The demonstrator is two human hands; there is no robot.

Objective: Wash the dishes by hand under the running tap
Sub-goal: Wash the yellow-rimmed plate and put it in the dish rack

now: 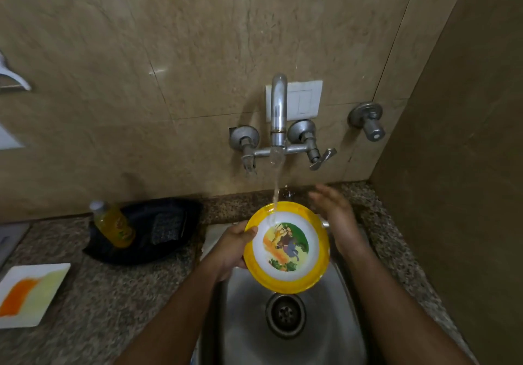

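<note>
— Forearms reach in; the left hand (232, 247) pinches the plate (287, 247) by its rim, over the sink (334, 322).
— Right hand (332, 209) is open, beside it. Tilt the plate so the water (276, 192) sheets off.

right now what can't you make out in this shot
All in the head view:
- Back of the yellow plate: faces away.
- Left hand fingers: behind the plate's rim, only the thumb shows.
- Right hand: motion-blurred, whether it touches the plate is unclear.
- Yellow bottle label: blurred.
- Sink near side: cut off by the bottom edge.
</note>
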